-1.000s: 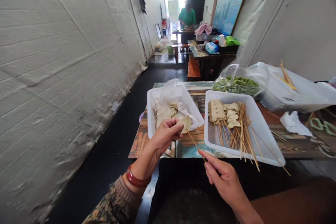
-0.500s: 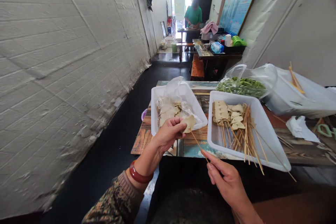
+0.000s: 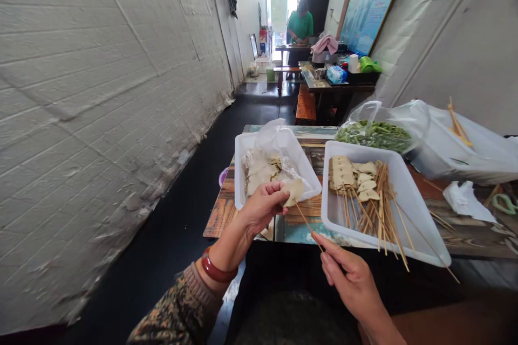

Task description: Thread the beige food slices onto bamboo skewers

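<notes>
Between thumb and fingers, my left hand [image 3: 265, 206] pinches a thin, pale slice of food [image 3: 294, 192]. My right hand [image 3: 348, 269] is closed on a bamboo skewer [image 3: 306, 220], whose upper end meets the lower edge of the slice; whether it has pierced through I cannot tell. Behind my left hand stands a white tray [image 3: 238, 172] with a plastic bag of similar slices [image 3: 261, 172]. To the right, a second white tray [image 3: 429, 232] holds skewered slices [image 3: 342, 172] and many bare-ended bamboo sticks [image 3: 382, 199].
A clear bag of green vegetables [image 3: 376, 135] lies behind the right tray, beside another white tub [image 3: 449, 140]. Crumpled tissue [image 3: 467, 202] and green-handled scissors [image 3: 504, 204] are at the table's right. A person in green [image 3: 300, 26] stands at a far table.
Both hands keep their grip on the slice and skewer, almost unmoved. The whole view has shifted slightly, with things now a little further right.
</notes>
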`<action>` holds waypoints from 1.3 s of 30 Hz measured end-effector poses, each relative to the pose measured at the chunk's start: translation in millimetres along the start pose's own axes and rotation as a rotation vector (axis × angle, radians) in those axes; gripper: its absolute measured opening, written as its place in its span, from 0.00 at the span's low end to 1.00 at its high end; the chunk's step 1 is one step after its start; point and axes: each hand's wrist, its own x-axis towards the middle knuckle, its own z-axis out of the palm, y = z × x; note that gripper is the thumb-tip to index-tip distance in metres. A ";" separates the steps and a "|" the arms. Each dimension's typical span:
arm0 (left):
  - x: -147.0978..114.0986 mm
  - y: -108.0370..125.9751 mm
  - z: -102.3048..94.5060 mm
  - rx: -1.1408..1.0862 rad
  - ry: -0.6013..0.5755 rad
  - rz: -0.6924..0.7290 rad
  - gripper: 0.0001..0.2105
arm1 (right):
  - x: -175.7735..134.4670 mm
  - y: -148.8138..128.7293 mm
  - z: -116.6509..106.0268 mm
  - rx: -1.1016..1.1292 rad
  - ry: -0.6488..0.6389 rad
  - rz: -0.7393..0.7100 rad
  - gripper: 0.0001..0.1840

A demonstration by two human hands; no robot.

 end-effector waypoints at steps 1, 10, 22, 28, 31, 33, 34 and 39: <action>-0.1 0.0 0.4 0.000 -0.005 0.001 0.16 | 0.0 0.3 -0.2 -0.003 0.001 0.000 0.23; -0.6 -1.0 0.5 0.008 -0.051 0.001 0.14 | -2.2 2.5 -1.9 0.026 -0.009 0.017 0.23; -2.6 -0.7 4.5 0.067 -0.046 0.012 0.15 | -2.5 -0.9 -1.4 0.051 -0.008 0.029 0.23; -7.4 2.8 6.1 0.236 -0.004 0.071 0.14 | -1.9 1.4 -1.3 0.053 -0.006 0.058 0.23; -7.8 2.2 4.3 0.285 0.012 0.094 0.14 | -1.1 2.5 -0.9 0.055 -0.004 0.069 0.24; -6.8 0.3 2.7 0.303 0.041 0.120 0.13 | -0.8 2.3 -0.3 0.057 -0.005 0.073 0.24; -6.1 -0.9 2.0 0.307 0.057 0.135 0.12 | -0.6 2.0 0.0 0.060 -0.005 0.075 0.24; -2.5 -3.4 2.2 0.331 0.134 0.203 0.10 | 0.0 1.8 0.7 0.074 -0.005 0.085 0.24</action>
